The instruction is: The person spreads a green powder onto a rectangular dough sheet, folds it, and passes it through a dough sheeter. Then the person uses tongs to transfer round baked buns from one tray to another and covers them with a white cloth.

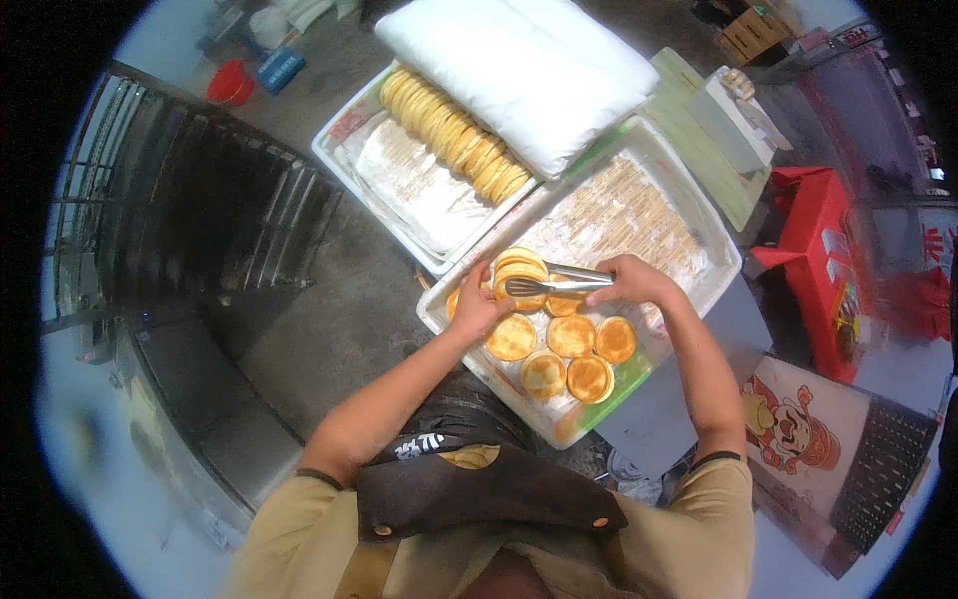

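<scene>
My right hand is closed round metal tongs, whose rounded tips rest against a small stack of round golden flatbreads. At the stack's left edge, my left hand grips the breads with thumb and fingers; some fingertips are hidden behind them. Several more browned flatbreads lie loosely nearer to me. All of this is inside a white plastic tub, on a floury slatted mat.
A second white tub adjoins at the far left, with a long row of flatbreads standing on edge. A folded white quilt covers part of both tubs. A red-covered stand is on the right; dark metal racking stands left.
</scene>
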`<move>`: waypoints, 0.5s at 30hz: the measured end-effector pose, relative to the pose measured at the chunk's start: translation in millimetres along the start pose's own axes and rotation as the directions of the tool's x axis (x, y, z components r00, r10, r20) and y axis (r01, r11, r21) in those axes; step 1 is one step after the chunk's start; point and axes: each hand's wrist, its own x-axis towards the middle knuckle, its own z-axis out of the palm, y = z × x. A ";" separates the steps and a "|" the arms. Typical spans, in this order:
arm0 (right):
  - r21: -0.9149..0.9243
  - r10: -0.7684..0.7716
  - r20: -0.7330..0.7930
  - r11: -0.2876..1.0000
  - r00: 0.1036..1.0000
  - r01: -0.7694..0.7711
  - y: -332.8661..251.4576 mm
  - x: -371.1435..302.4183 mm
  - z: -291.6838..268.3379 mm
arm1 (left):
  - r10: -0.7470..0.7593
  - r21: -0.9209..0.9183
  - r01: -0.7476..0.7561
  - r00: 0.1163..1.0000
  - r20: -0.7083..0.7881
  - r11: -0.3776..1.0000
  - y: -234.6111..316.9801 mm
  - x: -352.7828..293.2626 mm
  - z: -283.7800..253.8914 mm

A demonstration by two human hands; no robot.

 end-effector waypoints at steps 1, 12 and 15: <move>-0.014 0.029 -0.039 0.999 0.999 -0.030 -11.3 -12.2 2.6 | -0.015 -0.060 0.018 0.999 0.052 0.998 -1.6 -1.2 -1.4; -0.005 0.159 -0.201 0.987 0.967 -0.164 -180.4 -82.7 -29.9 | 0.029 0.121 -0.072 0.945 0.325 0.990 145.2 2.7 -115.1; 0.124 0.285 -0.208 0.957 0.936 -0.263 -241.2 -28.6 -12.7 | 0.108 -0.033 -0.104 0.871 0.479 0.994 138.5 86.4 -173.9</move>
